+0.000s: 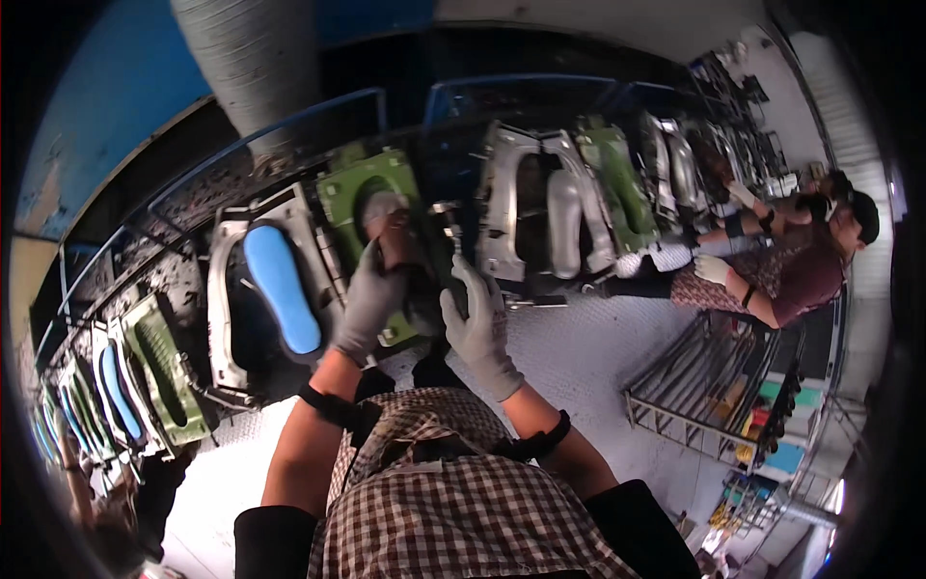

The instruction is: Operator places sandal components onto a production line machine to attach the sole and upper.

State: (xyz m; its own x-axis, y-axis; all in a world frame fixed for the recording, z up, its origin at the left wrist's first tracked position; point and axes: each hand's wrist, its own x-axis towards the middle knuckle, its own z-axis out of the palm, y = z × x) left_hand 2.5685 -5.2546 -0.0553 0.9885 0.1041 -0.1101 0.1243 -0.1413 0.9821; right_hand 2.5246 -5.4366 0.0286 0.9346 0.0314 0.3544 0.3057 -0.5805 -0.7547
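Observation:
My gloved left hand [371,304] is closed on a bent brown and dark piece [395,243], whose exact kind I cannot make out. It is held over the hollow of a green sole-shaped mould [352,193]. My gloved right hand [477,323] is just right of that mould, its thumb and index finger apart. Its fingertips reach a small metal fitting [447,214] and appear to touch it. Left of the green mould, a blue sole-shaped piece [282,288] lies in an open silver mould frame [224,338].
More silver moulds [502,207] and green moulds [617,179] continue to the right, with others curving away left. Blue rails [521,82] run behind them. A co-worker [772,270] stands at the right, beside a metal rack [714,381]. Another person's arm [72,473] shows at lower left.

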